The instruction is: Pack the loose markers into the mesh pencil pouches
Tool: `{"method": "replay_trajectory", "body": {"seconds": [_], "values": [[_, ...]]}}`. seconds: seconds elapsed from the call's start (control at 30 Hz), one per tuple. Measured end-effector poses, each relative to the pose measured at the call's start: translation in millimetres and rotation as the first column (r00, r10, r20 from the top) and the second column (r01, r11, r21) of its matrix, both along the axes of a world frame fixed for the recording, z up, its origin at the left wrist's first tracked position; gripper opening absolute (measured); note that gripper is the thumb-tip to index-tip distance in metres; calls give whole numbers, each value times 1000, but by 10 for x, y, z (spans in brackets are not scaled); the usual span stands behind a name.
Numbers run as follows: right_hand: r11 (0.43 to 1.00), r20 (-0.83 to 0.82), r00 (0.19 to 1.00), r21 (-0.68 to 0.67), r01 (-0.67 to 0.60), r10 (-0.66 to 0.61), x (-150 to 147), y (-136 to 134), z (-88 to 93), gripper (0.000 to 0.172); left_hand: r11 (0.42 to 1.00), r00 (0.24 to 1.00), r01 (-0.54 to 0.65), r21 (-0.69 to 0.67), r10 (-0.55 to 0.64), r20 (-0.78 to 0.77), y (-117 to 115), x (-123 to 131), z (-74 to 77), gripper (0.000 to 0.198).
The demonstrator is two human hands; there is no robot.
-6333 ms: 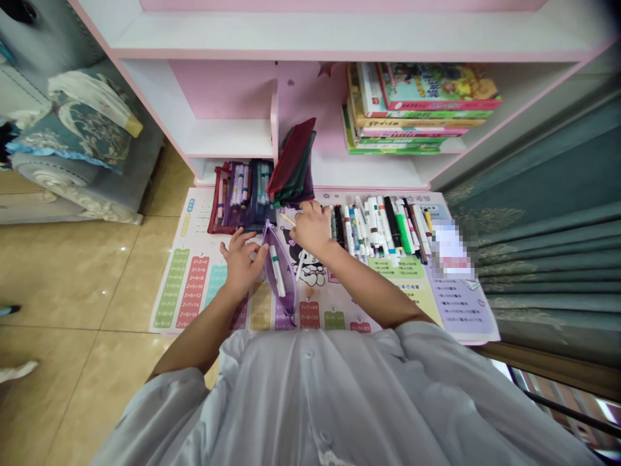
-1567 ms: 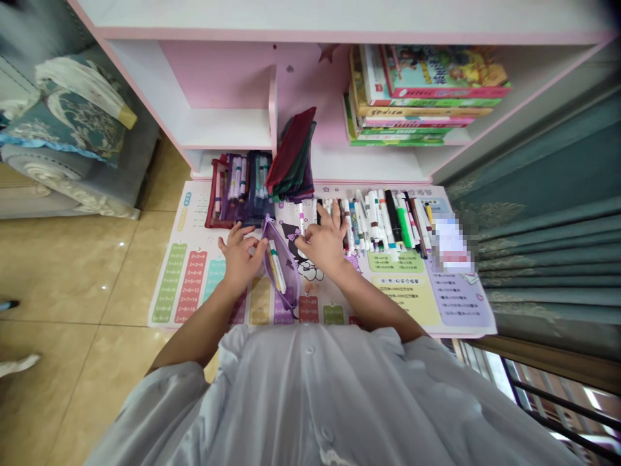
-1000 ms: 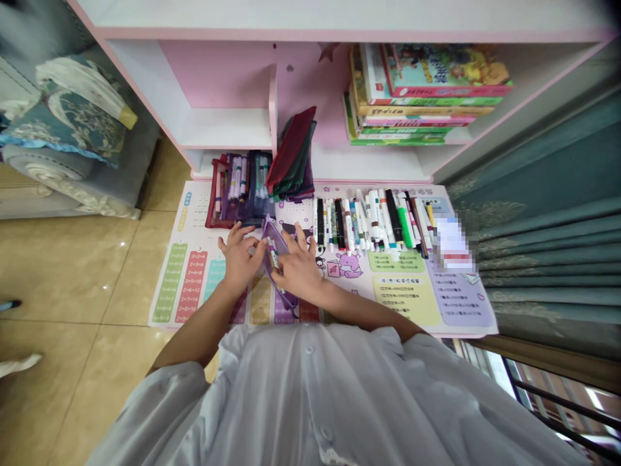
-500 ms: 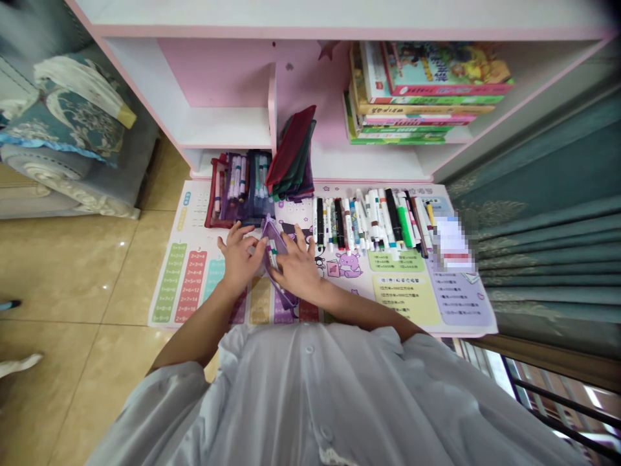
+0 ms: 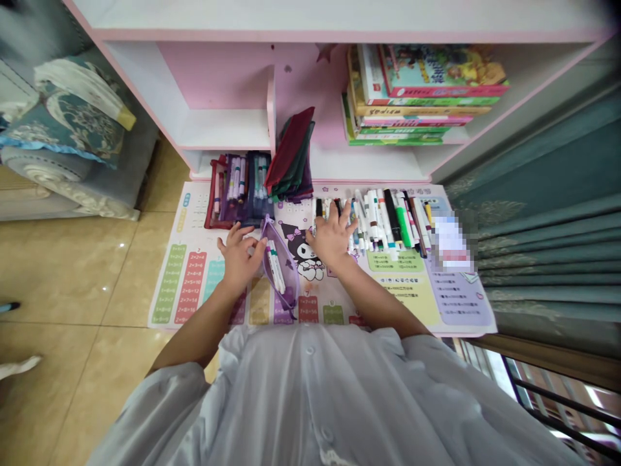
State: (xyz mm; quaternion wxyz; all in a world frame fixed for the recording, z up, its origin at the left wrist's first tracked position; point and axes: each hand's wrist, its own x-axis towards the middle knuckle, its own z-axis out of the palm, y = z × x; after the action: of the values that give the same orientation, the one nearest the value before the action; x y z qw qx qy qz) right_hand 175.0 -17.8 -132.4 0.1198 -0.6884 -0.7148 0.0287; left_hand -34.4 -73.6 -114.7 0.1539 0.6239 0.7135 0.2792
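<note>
**On the worktop: left hand [image 5: 237, 262] at purple mesh pouch [image 5: 279, 266], right hand [image 5: 332, 236] at marker row [image 5: 376, 220]**

On the worktop [image 5: 369, 165], a printed times-table mat [image 5: 169, 285] carries everything. The purple mesh pouch lies flat on the mat, just right of the left hand, with white markers [image 5: 275, 266] inside. The left hand's fingers [image 5: 231, 243] are spread, with the thumb against the pouch's edge; a firm grip can't be told from this view. The right hand sits between the pouch and the marker row, well open, its fingers [image 5: 342, 217] fanned over the near ends of the markers, with nothing visibly held. The marker row lies side by side across the mat, mixed colours. Beyond the left hand, a dark mesh pencil case [image 5: 237, 191] holds more markers, and folded red and green pouches [image 5: 291, 155] stand next to it. A stack of picture books [image 5: 422, 97] sits on the shelf above.
</note>
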Motion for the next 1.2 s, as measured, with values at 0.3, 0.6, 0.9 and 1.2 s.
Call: {"method": "replay_trajectory", "body": {"seconds": [0.3,0.6,0.9,1.2], "values": [[1000,7,1000,-18,-23,23,-47,14,-53,28,1000,1000,-2,0,2,14,-4,5,4,32],[996,-70,994,-37,-83,80,-44,-35,41,25,1000,1000,-6,2,6,21,-1,7,-2,30],[935,-272,903,216,-280,333,-148,-498,369,20,1000,1000,3,-11,-3,-7,-9,9,10,29],[904,-220,885,-35,-427,410,-339,-801,307,14,1000,1000,12,6,-12,-9,-15,4,17,30]]}}
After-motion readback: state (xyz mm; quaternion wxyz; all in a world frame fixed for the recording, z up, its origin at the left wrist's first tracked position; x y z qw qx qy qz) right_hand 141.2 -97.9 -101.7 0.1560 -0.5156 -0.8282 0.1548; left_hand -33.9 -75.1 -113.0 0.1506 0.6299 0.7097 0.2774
